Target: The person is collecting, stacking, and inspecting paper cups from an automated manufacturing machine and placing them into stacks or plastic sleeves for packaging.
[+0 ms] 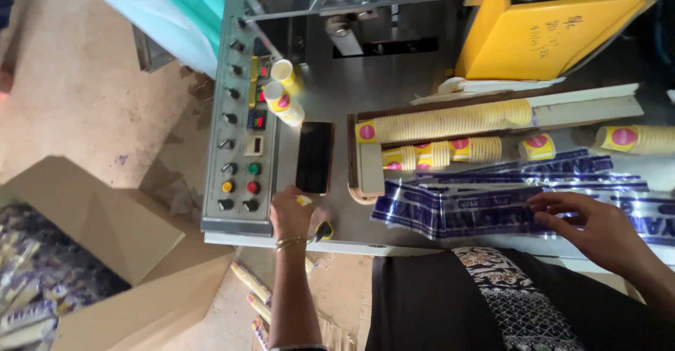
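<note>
Metal worktop [394, 84]: left hand [292, 214] curled on yellow tool [322, 230], right hand [598, 228] spread over wrappers [457, 210].

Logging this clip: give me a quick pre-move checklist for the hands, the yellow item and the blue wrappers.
1. Left hand on the small yellow item: ok, touching; firm grip: cannot tell.
2. Right hand on the blue wrappers: ok, fingers resting on them.
3. Wrappers flat on the machine top: ok.
4. Phone apart from the left hand: ok.
5. Stacked yellow cups inside their tray: ok.
</note>
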